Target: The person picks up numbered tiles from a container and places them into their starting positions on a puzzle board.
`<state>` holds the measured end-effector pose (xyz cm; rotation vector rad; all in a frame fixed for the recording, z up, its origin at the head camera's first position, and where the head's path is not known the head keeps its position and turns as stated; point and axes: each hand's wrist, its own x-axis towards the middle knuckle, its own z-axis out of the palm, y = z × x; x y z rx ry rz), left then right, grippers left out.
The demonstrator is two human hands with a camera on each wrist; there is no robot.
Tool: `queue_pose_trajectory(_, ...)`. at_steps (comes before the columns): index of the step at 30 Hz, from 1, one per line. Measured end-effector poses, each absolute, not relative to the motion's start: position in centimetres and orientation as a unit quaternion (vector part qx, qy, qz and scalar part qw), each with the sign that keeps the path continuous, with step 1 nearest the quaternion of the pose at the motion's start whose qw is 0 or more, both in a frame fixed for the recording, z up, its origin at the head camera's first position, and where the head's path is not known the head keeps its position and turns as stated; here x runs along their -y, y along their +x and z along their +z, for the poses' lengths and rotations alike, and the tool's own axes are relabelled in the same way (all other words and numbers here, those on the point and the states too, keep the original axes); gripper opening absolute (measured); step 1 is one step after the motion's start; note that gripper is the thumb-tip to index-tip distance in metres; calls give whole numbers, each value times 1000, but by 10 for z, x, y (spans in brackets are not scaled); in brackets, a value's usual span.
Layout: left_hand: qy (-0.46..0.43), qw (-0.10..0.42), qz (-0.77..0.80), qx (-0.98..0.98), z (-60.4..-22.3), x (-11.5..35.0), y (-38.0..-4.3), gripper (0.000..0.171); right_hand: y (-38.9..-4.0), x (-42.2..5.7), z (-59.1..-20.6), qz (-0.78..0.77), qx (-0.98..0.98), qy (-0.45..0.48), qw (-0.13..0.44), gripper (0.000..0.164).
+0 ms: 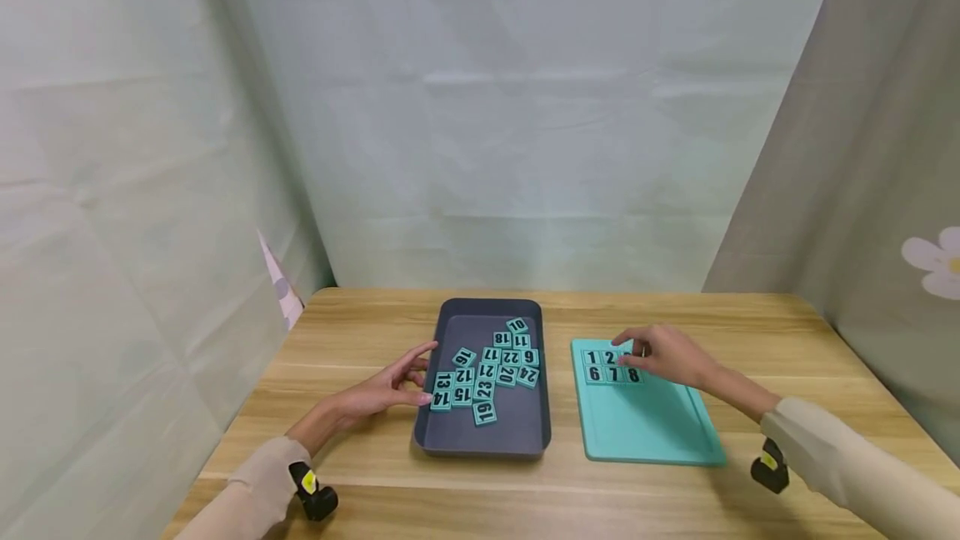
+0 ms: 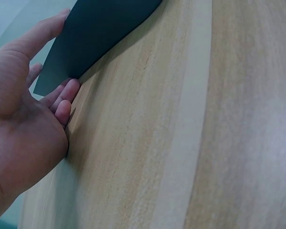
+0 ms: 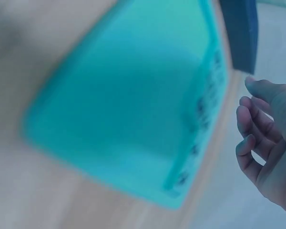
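My left hand (image 1: pixel 378 392) is at the left side of a dark grey tray (image 1: pixel 517 433), fingers spread. In the left wrist view its thumb touches the wall of the tray (image 2: pixel 102 36), and the other fingertips bend loosely near the tray's lower edge. Several turquoise number tiles (image 1: pixel 485 370) lie inside at various angles. My right hand (image 1: pixel 671 355) hovers over the top of a turquoise board (image 1: pixel 652 432), fingers loosely bent with nothing between them in the right wrist view. Number tiles (image 1: pixel 603 367) stand in two rows at the board's top left; the hand hides part of the upper row.
Tray and board stand side by side on a wooden table (image 1: pixel 360 465), a narrow strip of wood between them. A pale curtain (image 1: pixel 525 123) hangs behind the table, with more cloth at both sides.
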<state>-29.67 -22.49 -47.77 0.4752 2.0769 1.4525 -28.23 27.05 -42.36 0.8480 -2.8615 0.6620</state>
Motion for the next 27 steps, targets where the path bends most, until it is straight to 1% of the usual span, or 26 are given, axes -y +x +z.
queue_pose_trajectory(6,175,275,541,-775,-478,227,-298,84,-298,-223,-407,203,927,312,42,30)
queue_pose_trajectory(9,174,275,540,-776,-479,227,-298,84,-306,-201,-410,196,920,334,56,30)
queue_pose_trajectory(13,176,274,538,-778,-479,225,-296,85,-315,-180,-418,181,912,362,75,27)
queue_pose_trajectory(16,177,271,539,-778,-479,224,-295,85,-320,-168,-423,168,913,366,70,24)
queue_pose_trajectory(20,177,268,538,-779,-479,224,-295,85,-325,-154,-425,120,920,367,66,19)
queue_pose_trajectory(23,181,266,536,-780,-478,225,-295,85,-327,-144,-423,53,924,373,72,17)
queue_pose_trajectory(25,180,264,535,-782,-478,225,-296,86,-328,-138,-421,12,927,369,68,20)
queue_pose_trajectory(27,184,262,534,-782,-477,224,-296,86,-329,-133,-419,-19,933,356,51,25)
